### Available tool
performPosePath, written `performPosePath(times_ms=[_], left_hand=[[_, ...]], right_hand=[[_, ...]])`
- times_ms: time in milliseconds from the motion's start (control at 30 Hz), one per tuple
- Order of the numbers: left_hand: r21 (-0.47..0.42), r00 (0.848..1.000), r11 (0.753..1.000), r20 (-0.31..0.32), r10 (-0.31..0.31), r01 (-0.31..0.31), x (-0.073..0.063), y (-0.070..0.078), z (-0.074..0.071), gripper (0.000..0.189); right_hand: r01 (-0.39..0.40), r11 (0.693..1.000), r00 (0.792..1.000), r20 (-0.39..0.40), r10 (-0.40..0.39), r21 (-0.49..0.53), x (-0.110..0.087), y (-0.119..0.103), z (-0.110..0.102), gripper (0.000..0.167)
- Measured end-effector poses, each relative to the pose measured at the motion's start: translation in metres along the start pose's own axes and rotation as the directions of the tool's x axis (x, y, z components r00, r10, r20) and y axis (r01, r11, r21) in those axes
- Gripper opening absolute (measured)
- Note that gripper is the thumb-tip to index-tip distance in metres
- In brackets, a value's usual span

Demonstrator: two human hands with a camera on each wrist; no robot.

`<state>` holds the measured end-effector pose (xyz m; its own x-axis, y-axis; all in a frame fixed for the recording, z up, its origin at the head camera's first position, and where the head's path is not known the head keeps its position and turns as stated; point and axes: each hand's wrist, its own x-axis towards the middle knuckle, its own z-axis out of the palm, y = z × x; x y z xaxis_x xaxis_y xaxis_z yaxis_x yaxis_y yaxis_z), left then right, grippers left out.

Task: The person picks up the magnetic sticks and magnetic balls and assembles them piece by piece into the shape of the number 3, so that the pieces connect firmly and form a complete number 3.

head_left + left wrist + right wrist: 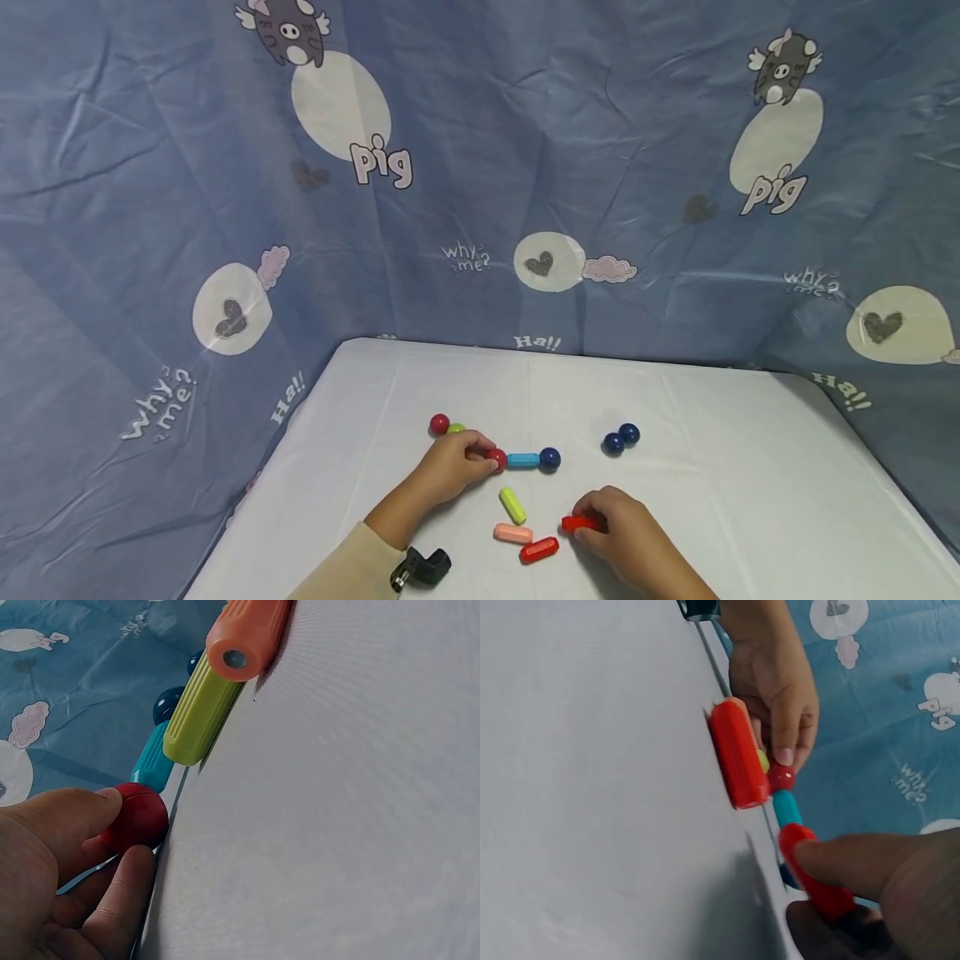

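My left hand (453, 468) pinches a red ball (142, 817) between thumb and fingers. That ball meets one end of a light blue magnetic rod (523, 460), whose other end meets a dark blue ball (550, 459). My right hand (618, 533) grips a red magnetic rod (579, 523) by thumb and fingers, to the right of the loose rods. In the right wrist view this red rod (814, 874) points toward the blue rod and partly covers the dark blue ball.
Near the hands lie a lime rod (513, 505), a salmon rod (513, 533) and another red rod (539, 550). Two dark blue balls (614, 443) sit at right. Behind my left hand are a red ball (439, 425) and a lime ball (455, 428). A patterned blue curtain (480, 167) borders the white table (750, 467).
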<state>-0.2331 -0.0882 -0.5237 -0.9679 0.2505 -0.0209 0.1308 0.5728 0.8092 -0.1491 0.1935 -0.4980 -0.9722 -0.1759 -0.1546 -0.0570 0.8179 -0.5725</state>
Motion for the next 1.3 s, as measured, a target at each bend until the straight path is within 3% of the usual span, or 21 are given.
performPosePath(times_ms=[233, 367, 600, 833, 1067, 1300], left_hand=[[-0.009, 1.000, 1.000, 0.008, 0.027, -0.027, 0.000, -0.001, -0.001, 0.020], [-0.009, 0.999, 0.999, 0.000, 0.052, -0.052, 0.000, -0.002, -0.001, 0.020], [-0.010, 0.999, 0.999, 0.008, 0.032, -0.032, -0.003, -0.004, 0.001, 0.020], [0.006, 0.999, 0.999, -0.010, 0.039, -0.039, 0.000, -0.001, -0.001, 0.021], [0.007, 1.000, 1.000, -0.007, 0.022, -0.022, 0.000, -0.001, 0.000, 0.020], [0.003, 1.000, 1.000, -0.010, 0.012, -0.012, 0.002, -0.002, 0.001, 0.021]], right_hand=[[-0.070, 0.990, 0.989, -0.119, 0.085, 0.121, 0.000, -0.003, 0.008, 0.020], [-0.094, 0.976, 0.982, -0.140, 0.122, 0.196, 0.001, -0.004, 0.010, 0.021], [-0.171, 0.928, 0.964, -0.141, 0.227, 0.331, 0.002, -0.001, 0.014, 0.025], [-0.190, 0.899, 0.933, -0.211, 0.290, 0.395, 0.005, -0.005, 0.016, 0.024], [-0.214, 0.857, 0.908, -0.227, 0.351, 0.469, 0.008, -0.013, 0.022, 0.028], [-0.184, 0.850, 0.886, -0.292, 0.361, 0.493, 0.012, -0.018, 0.028, 0.028]])
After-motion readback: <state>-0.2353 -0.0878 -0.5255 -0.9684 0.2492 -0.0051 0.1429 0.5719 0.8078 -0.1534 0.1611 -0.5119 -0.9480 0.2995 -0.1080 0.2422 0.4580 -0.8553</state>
